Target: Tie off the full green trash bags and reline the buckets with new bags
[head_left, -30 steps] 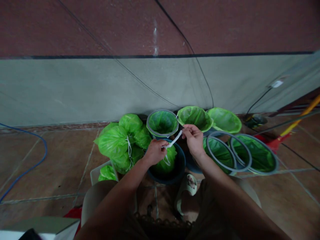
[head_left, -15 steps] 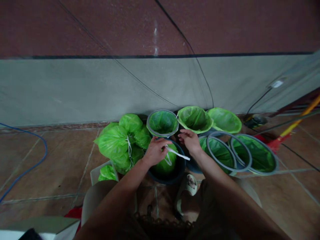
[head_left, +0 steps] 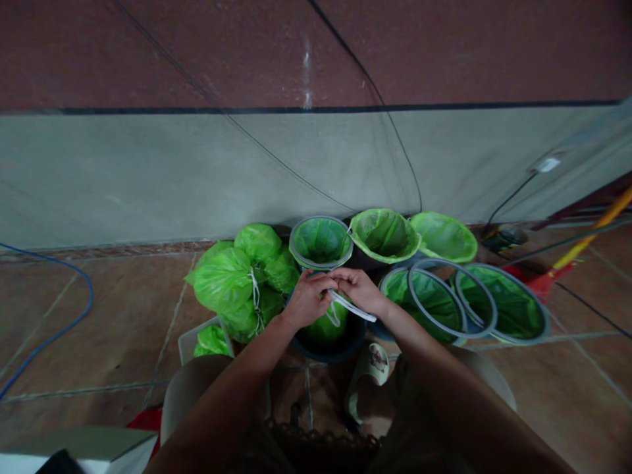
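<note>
Now, in the head view, we are pinching one narrow, flat white strip (head_left: 356,310) in our left hand (head_left: 307,301) above a round dark-blue bucket (head_left: 354,334) containing one glossy green bag (head_left: 323,334); our right hand (head_left: 359,290) is meeting the left, its hold unclear. We are counting five round, green-lined bins (head_left: 292,247).

you can read no text, label, brand, number or sign anywhere here. the print (head_left: 378,362) on the upper of your slipper (head_left: 366,364) is too small and blurred to show you any lettering.
</note>
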`<act>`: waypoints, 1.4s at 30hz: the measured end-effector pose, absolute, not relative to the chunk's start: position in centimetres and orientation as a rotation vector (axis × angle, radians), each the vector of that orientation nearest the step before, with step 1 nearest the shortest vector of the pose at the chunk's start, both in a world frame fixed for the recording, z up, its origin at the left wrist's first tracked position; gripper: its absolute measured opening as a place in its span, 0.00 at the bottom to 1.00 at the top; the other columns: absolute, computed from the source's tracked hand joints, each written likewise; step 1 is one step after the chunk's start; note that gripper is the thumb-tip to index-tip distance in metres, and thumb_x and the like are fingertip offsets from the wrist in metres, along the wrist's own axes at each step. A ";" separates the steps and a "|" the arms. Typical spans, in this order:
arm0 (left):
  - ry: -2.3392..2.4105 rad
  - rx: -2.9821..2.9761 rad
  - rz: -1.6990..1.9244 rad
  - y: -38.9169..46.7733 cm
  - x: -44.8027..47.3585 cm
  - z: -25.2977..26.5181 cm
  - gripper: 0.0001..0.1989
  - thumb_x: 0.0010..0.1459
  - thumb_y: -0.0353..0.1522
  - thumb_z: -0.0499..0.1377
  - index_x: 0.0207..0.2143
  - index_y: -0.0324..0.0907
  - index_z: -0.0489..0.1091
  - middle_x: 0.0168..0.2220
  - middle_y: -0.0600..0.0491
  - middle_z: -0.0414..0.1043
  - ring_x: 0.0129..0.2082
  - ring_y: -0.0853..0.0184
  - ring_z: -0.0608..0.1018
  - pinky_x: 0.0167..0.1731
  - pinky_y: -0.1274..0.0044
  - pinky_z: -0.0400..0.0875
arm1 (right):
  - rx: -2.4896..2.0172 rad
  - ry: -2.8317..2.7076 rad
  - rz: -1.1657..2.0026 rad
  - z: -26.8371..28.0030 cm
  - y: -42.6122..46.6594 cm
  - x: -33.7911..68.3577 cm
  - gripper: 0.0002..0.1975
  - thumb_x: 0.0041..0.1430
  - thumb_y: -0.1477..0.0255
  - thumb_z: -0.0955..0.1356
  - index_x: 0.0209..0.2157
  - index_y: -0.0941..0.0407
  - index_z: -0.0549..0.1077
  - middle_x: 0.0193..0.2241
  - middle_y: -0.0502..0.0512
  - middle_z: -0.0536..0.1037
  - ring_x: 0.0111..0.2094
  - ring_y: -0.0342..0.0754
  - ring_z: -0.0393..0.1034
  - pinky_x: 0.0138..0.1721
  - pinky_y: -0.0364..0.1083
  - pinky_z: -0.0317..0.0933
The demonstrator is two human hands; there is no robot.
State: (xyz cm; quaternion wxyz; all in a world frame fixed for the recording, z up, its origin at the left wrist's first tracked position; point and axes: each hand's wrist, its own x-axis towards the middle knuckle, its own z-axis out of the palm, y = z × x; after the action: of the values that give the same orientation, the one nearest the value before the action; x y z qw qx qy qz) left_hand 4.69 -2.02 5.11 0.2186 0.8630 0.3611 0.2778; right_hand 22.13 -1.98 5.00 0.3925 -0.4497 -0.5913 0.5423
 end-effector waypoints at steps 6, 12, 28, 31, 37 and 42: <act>1.107 2.419 0.801 -2.1 4.8 5.1 0.11 0.54 0.23 0.54 0.36 0.44 0.72 0.38 0.54 0.78 0.41 0.66 0.77 0.57 0.66 0.57 | -1.149 -1.552 1.449 5.1 -2.2 22.1 0.08 0.50 0.72 0.66 0.32 0.58 0.75 0.28 0.49 0.76 0.30 0.42 0.68 0.36 0.43 0.60; 1.116 2.545 0.870 -2.4 5.0 4.7 0.14 0.55 0.23 0.54 0.41 0.45 0.72 0.39 0.53 0.78 0.41 0.65 0.77 0.57 0.64 0.59 | -1.132 -1.536 1.558 5.1 -2.2 22.2 0.06 0.50 0.71 0.67 0.30 0.58 0.74 0.25 0.48 0.73 0.27 0.40 0.64 0.31 0.41 0.58; 1.104 2.216 1.015 -2.1 5.0 4.2 0.06 0.57 0.25 0.55 0.35 0.42 0.69 0.35 0.51 0.71 0.37 0.67 0.75 0.39 0.75 0.71 | -1.443 -1.864 0.817 5.4 -2.4 22.1 0.06 0.55 0.70 0.65 0.32 0.56 0.73 0.30 0.52 0.74 0.29 0.43 0.65 0.32 0.42 0.57; 1.161 2.144 0.945 -2.1 5.2 4.3 0.05 0.56 0.25 0.55 0.32 0.42 0.69 0.33 0.52 0.72 0.36 0.67 0.75 0.38 0.76 0.70 | -1.582 -1.945 0.579 5.8 -2.7 22.0 0.06 0.57 0.72 0.64 0.33 0.55 0.73 0.34 0.54 0.74 0.31 0.44 0.67 0.32 0.42 0.57; 1.198 2.034 0.822 -2.5 5.4 4.6 0.07 0.54 0.25 0.54 0.31 0.43 0.70 0.30 0.55 0.73 0.31 0.69 0.74 0.32 0.78 0.67 | -1.898 -1.942 0.299 5.7 -2.5 22.7 0.08 0.59 0.73 0.63 0.36 0.55 0.73 0.37 0.59 0.76 0.33 0.47 0.69 0.32 0.43 0.57; 1.297 1.918 0.752 -2.3 5.1 4.9 0.07 0.57 0.31 0.53 0.31 0.41 0.71 0.24 0.56 0.71 0.23 0.71 0.70 0.27 0.79 0.63 | -1.924 -1.597 0.620 5.5 -1.4 24.3 0.07 0.55 0.76 0.64 0.30 0.55 0.73 0.27 0.55 0.77 0.26 0.45 0.68 0.28 0.43 0.58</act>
State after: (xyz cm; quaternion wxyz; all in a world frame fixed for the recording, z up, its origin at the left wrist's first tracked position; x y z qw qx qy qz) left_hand 5.09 -2.33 4.94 0.3465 0.7391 0.4997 0.2899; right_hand 24.34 -1.38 5.52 0.2791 -0.7171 -0.5954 0.2310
